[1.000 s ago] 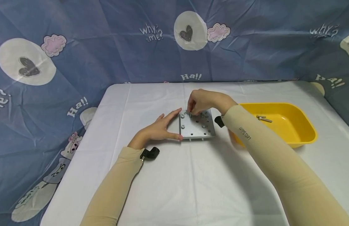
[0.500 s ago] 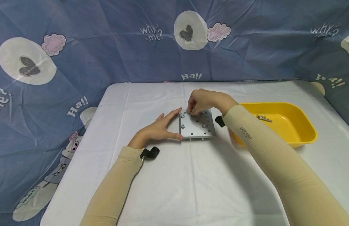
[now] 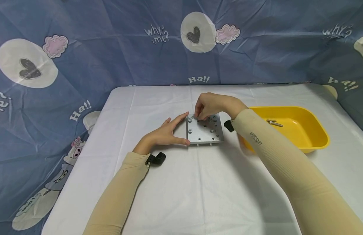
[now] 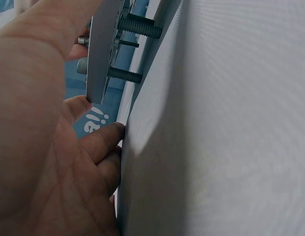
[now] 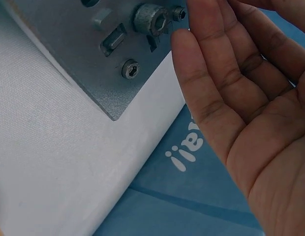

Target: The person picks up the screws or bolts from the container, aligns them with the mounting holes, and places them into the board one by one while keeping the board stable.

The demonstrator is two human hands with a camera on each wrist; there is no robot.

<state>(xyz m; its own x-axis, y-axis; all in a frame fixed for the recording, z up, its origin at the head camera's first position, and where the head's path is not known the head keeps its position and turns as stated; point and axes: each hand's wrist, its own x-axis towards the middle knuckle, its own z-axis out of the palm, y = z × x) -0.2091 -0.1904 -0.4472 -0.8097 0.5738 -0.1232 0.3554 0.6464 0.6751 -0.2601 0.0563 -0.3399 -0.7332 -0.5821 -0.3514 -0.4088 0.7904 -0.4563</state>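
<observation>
A grey metal plate (image 3: 205,132) with holes and several hex socket screws stands raised above the white table, on screw shanks that stick out below it. My left hand (image 3: 162,134) spans its left edge, straight thumb on the near corner and straight index finger on the far one. Over the plate's far left part, my right hand (image 3: 212,105) pinches a small upright screw (image 3: 198,120), mostly hidden by the fingertips. In the left wrist view threaded shanks (image 4: 125,74) show under the plate. The right wrist view shows a large socket screw (image 5: 150,18) near the fingers.
To the right, partly behind the right forearm, a yellow tray (image 3: 315,130) holds a few loose metal screws (image 3: 275,123). A white cloth (image 3: 175,195) covers the table. Behind it hangs a blue printed curtain (image 3: 158,65).
The screw under my right fingertips shows a little less height above the plate. Both hands stay almost in place, and the plate has not moved.
</observation>
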